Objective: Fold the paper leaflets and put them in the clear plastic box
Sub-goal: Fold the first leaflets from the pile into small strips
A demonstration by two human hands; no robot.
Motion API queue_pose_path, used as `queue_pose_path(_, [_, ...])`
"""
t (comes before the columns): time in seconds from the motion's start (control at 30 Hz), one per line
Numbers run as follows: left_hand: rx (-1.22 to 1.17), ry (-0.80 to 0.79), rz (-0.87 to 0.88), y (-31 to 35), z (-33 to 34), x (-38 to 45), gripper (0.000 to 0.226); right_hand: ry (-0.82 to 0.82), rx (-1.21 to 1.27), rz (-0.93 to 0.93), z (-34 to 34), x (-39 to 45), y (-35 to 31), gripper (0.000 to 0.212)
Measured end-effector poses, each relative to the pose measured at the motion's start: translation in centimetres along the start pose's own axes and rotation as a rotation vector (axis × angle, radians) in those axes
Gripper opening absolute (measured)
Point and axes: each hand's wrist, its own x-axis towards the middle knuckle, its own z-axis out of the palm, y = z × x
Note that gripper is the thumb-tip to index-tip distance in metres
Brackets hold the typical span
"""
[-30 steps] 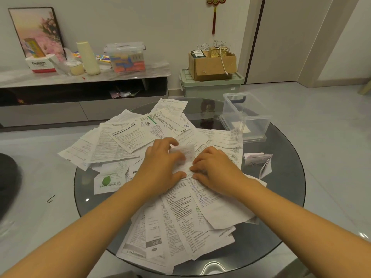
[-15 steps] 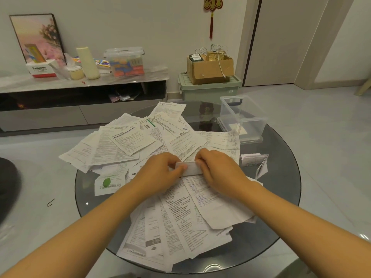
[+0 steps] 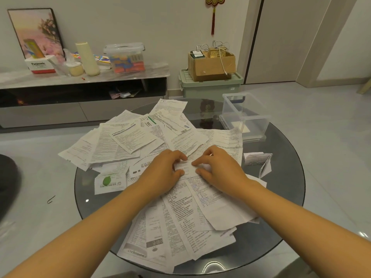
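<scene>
A heap of printed paper leaflets (image 3: pixel 128 141) covers the round dark glass table (image 3: pixel 287 189). In the middle of the heap lies a small folded leaflet (image 3: pixel 185 168). My left hand (image 3: pixel 162 173) pinches its left end between thumb and fingers. My right hand (image 3: pixel 220 167) pinches its right end the same way. The clear plastic box (image 3: pixel 244 115) stands open at the table's far right, with one pale folded piece visible inside. A folded leaflet (image 3: pixel 258 160) stands loosely on the glass to the right of my right hand.
Behind the table a low TV cabinet (image 3: pixel 84 81) carries a lidded plastic bin (image 3: pixel 125 57), a cream cylinder and small boxes. A cardboard box (image 3: pixel 211 64) sits on a green storage crate (image 3: pixel 210 85). Pale tiled floor surrounds the table.
Both hands have folded the leaflet smaller: it was pressed flat a second ago, then raised as a narrow strip, and now lies low between my pinching fingers.
</scene>
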Motion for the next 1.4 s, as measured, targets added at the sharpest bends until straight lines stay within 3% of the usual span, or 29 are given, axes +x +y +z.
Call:
queue_pose_path(0.17, [0.202, -0.018, 0.111, 0.1, 0.0, 0.2, 0.014, -0.049, -0.161, -0.083, -0.1, 0.3, 0.1, 0.036])
queue_pose_path(0.33, [0.322, -0.079, 0.173, 0.2, -0.6, 0.3, 0.036, -0.091, -0.212, -0.122, -0.3, 0.4, -0.1, 0.044])
queue_pose_path(0.5, [0.408, -0.004, 0.315, 0.4, -0.5, 0.2, 0.046, -0.041, -0.203, -0.182, -0.2, -0.1, -0.2, 0.036])
queue_pose_path(0.63, [0.346, 0.160, 0.364, 1.5, -0.5, 0.3, 0.047, 0.114, -0.122, -0.190, -0.5, -0.3, -0.2, 0.030])
queue_pose_path(0.77, [0.222, 0.273, 0.300, 3.9, -1.4, 0.7, 0.021, 0.330, -0.044, -0.105, -2.6, -0.9, 0.0, 0.022])
queue_pose_path(0.83, [0.150, 0.341, 0.307, 5.5, -1.5, 1.0, 0.018, 0.413, -0.049, -0.090, -3.9, -1.3, 0.6, 0.018])
queue_pose_path(0.97, [0.018, 0.357, 0.282, 8.1, -0.3, 1.7, 0.020, 0.531, -0.099, -0.091, -5.9, -2.1, 2.4, 0.017])
queue_pose_path(1.23, [-0.013, 0.339, 0.363, 11.3, 2.0, 4.1, 0.019, 0.392, -0.119, 0.079, -8.8, -3.8, 5.7, 0.023])
queue_pose_path(1.4, [-0.093, 0.224, 0.277, 12.8, 3.8, 5.6, 0.024, 0.342, -0.097, 0.162, -9.2, -3.9, 7.6, 0.025])
